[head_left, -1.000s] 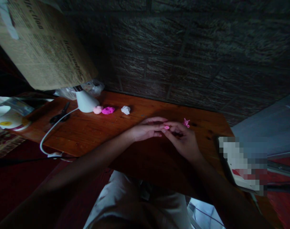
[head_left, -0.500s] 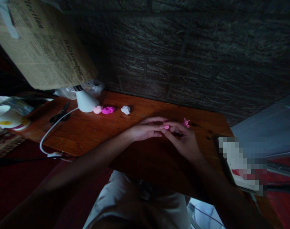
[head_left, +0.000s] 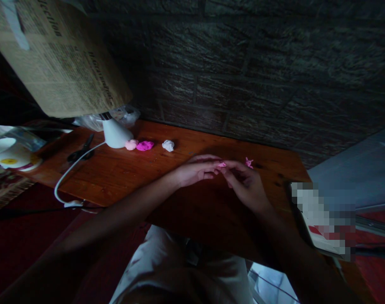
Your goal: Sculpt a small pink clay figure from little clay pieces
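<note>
Our left hand [head_left: 192, 172] extended, fingers [head_left: 208, 175] loosely bent; our right hand [head_left: 251, 188] at its fingertips, thumb [head_left: 234, 181] and forefinger [head_left: 236, 165] pinching; forearms [head_left: 133, 207] converging.

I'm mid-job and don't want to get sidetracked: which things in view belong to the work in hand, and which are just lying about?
In the work:
small pink piece, where left hand and right hand meet
probably also pink figure, pale pink lump, magenta lump, white lump

Apparently just about:
scissors
lamp
white cup
clear plastic bag
</note>
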Demonstrator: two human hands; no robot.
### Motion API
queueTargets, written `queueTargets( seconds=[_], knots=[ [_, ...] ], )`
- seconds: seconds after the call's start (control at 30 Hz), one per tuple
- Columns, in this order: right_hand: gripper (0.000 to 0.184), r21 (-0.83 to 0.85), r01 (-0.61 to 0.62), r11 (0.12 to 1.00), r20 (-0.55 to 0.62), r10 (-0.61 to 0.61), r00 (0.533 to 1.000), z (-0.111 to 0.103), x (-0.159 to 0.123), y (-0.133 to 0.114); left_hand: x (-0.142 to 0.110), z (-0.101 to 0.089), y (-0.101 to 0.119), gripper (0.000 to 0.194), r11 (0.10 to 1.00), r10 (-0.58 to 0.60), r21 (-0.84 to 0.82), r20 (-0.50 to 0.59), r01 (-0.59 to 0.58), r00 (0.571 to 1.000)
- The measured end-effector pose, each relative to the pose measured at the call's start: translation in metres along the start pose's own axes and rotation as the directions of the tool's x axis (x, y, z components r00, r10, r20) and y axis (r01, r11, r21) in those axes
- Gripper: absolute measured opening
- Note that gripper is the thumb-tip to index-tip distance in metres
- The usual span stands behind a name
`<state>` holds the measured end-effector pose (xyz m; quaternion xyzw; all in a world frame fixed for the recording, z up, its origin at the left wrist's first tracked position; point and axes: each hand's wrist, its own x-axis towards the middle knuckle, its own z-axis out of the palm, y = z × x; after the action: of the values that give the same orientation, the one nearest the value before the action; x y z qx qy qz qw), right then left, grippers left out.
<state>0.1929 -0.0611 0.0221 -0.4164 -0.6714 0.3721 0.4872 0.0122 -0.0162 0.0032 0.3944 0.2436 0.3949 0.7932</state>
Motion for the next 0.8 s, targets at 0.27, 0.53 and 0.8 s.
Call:
queueTargets(
  seconds=[0.27,0.53,0.8],
  knots=[
    [0.023,-0.097,0.063,0.993,-0.044,-0.067,0.997,-0.002,-0.003,0.012,0.000,0.001,0.000,0.034,0.998,0.007,0.065,-0.051,-0.003,0.999],
    [0.024,-0.017,0.003,1.000,-0.056,-0.004,0.998,-0.001,-0.001,0.006,-0.001,0.003,0.001,0.028,0.989,0.049,0.138,-0.035,-0.044,0.998],
    [0.018,0.067,-0.028,0.997,-0.052,0.031,0.998,-0.003,0.002,0.000,-0.004,0.006,0.006,0.025,0.980,0.088,0.184,-0.052,-0.077,0.995]
  ],
)
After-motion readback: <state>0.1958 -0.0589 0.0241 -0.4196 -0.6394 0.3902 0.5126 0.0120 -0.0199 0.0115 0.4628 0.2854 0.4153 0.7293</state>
